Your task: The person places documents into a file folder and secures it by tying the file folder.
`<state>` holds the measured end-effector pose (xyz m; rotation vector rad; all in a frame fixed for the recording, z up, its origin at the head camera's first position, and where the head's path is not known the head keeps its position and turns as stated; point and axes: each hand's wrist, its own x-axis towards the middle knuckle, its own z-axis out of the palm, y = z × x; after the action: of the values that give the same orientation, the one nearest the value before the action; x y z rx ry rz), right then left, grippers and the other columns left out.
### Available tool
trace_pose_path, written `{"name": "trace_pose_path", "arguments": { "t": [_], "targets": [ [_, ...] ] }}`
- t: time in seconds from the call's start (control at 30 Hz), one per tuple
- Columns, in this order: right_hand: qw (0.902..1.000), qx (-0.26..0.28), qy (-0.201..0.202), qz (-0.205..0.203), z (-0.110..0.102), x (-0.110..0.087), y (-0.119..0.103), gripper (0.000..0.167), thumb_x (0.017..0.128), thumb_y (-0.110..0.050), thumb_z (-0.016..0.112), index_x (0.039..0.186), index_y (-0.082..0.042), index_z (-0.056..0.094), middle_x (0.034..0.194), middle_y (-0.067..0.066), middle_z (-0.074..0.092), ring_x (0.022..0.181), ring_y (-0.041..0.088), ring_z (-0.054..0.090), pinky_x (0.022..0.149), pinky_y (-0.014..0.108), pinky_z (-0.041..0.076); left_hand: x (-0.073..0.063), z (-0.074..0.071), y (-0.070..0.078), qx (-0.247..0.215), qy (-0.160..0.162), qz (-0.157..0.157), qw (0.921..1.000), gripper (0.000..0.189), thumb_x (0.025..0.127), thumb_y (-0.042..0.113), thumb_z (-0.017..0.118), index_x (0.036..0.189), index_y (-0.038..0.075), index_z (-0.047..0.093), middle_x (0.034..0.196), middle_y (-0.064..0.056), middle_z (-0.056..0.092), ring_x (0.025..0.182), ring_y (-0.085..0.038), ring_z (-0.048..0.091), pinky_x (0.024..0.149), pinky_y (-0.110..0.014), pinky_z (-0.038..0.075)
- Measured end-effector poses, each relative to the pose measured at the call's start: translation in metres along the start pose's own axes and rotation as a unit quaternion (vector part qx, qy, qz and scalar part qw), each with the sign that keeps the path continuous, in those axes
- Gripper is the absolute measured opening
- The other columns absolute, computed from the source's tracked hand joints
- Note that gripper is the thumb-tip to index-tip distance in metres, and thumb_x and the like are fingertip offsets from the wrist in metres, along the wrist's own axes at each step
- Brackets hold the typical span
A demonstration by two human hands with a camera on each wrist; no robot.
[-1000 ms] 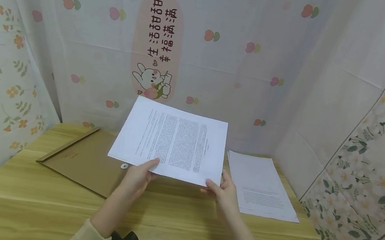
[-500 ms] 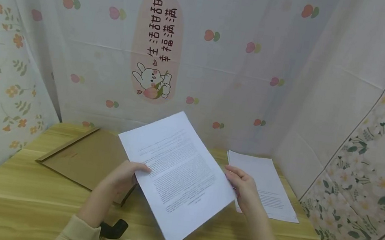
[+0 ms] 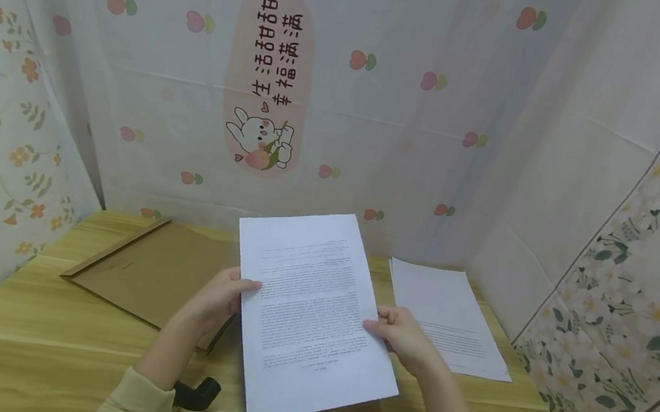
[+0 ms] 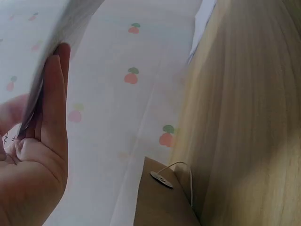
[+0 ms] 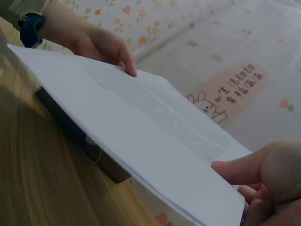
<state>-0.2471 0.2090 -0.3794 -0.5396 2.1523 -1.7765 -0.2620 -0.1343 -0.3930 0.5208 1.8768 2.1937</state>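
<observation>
A small stack of printed paper sheets (image 3: 313, 323) is held above the table, tilted, its long sides running away from me. My left hand (image 3: 220, 300) grips its left edge, thumb on the printed face and fingers behind. On the right edge my right hand (image 3: 403, 336) pinches the sheets the same way, thumb on top. The right wrist view shows the stack (image 5: 141, 127) edge-on as several sheets together. Left of the stack lies a brown paper file envelope (image 3: 156, 273), partly covered by my left hand and the sheets; its string and button (image 4: 162, 180) show in the left wrist view.
Another pile of printed sheets (image 3: 453, 322) lies at the right of the wooden table (image 3: 60, 365). A patterned curtain (image 3: 383, 101) hangs behind the table, with floral cloth at both sides. Dark straps (image 3: 196, 395) sit on both wrists.
The stack has turned from lying crosswise, through a diagonal, to nearly lengthwise, and come lower and nearer. My right hand has shifted its grip along to the right edge.
</observation>
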Motion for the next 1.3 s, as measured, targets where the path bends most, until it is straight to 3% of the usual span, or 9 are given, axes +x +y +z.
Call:
{"name": "trace_pose_path", "arguments": {
  "t": [0.23,0.43,0.53,0.6,0.73,0.87,1.07,1.2,1.3],
  "targets": [
    [0.9853,0.04,0.166,0.005,0.006,0.0,-0.009,0.037,0.097,-0.004,0.052,0.13,0.012,0.047,0.111,0.021,0.065,0.094,0.028,0.067,0.076,0.035,0.056,0.001,0.004,0.004,-0.039,-0.019,0.0,0.9991,0.046,0.1,0.011,0.047,0.139,-0.011,0.038,0.101,-0.004,0.069,0.084,-0.019,0.068,0.073,-0.031,0.054],
    [0.9616,0.098,0.256,-0.004,0.022,0.003,-0.007,0.038,0.099,-0.005,0.048,0.134,0.008,0.043,0.124,0.022,0.058,0.106,0.028,0.062,0.083,0.034,0.053,0.002,0.019,0.002,-0.116,-0.072,0.061,0.9888,0.034,0.102,0.008,0.038,0.131,-0.005,0.051,0.109,-0.006,0.068,0.097,-0.023,0.066,0.086,-0.043,0.052],
    [0.9526,0.13,0.274,-0.018,0.034,0.005,-0.003,0.039,0.1,-0.007,0.046,0.136,0.006,0.041,0.129,0.021,0.055,0.112,0.028,0.059,0.087,0.033,0.051,0.002,0.03,0.0,-0.141,-0.096,0.088,0.9814,0.031,0.103,0.007,0.035,0.129,-0.001,0.051,0.113,-0.008,0.067,0.102,-0.026,0.065,0.091,-0.052,0.047],
    [0.9503,0.149,0.272,-0.029,0.042,0.005,-0.001,0.04,0.1,-0.008,0.047,0.137,0.004,0.041,0.13,0.02,0.055,0.112,0.026,0.059,0.088,0.033,0.051,0.003,0.037,-0.001,-0.122,-0.082,0.089,0.9851,0.03,0.103,0.009,0.038,0.13,-0.002,0.049,0.114,-0.009,0.066,0.103,-0.027,0.065,0.091,-0.05,0.047],
    [0.9499,0.192,0.241,-0.054,0.053,0.005,0.002,0.04,0.098,-0.006,0.049,0.136,0.004,0.042,0.124,0.019,0.058,0.106,0.025,0.063,0.086,0.034,0.052,0.002,0.05,-0.001,-0.088,-0.011,0.062,0.9941,0.036,0.101,0.011,0.046,0.132,-0.007,0.043,0.116,-0.013,0.065,0.1,-0.025,0.066,0.085,-0.044,0.052],
    [0.9427,0.235,0.229,-0.058,0.045,0.006,0.003,0.04,0.096,-0.005,0.052,0.133,0.006,0.042,0.117,0.011,0.062,0.103,0.022,0.064,0.088,0.032,0.05,0.0,0.046,0.0,-0.088,0.024,0.039,0.995,0.039,0.099,0.006,0.048,0.135,-0.007,0.039,0.117,-0.013,0.064,0.099,-0.025,0.066,0.08,-0.041,0.054],
    [0.9344,0.258,0.245,-0.02,0.003,0.006,0.011,0.035,0.097,-0.01,0.052,0.13,-0.004,0.044,0.112,-0.003,0.063,0.106,0.014,0.06,0.095,0.023,0.041,-0.005,0.017,0.0,-0.054,-0.028,0.012,0.9981,0.041,0.096,0.003,0.05,0.135,-0.008,0.04,0.114,-0.008,0.066,0.098,-0.024,0.066,0.077,-0.04,0.055],
    [0.952,0.256,0.168,0.002,-0.031,0.0,0.02,0.02,0.101,-0.013,0.044,0.117,-0.004,0.052,0.108,0.005,0.06,0.099,0.018,0.061,0.086,0.024,0.045,-0.01,-0.006,0.0,-0.022,-0.064,0.005,0.9977,0.039,0.096,0.004,0.05,0.133,-0.005,0.043,0.11,-0.008,0.067,0.096,-0.026,0.067,0.074,-0.04,0.056],
    [0.9726,0.217,0.079,0.023,-0.051,-0.004,0.028,0.027,0.104,-0.017,0.037,0.11,-0.005,0.06,0.104,0.007,0.062,0.092,0.019,0.063,0.078,0.027,0.052,-0.014,-0.021,0.0,-0.008,-0.095,-0.002,0.9954,0.036,0.096,0.003,0.048,0.132,-0.005,0.044,0.111,-0.01,0.067,0.097,-0.028,0.066,0.075,-0.04,0.056]
  ]
}}
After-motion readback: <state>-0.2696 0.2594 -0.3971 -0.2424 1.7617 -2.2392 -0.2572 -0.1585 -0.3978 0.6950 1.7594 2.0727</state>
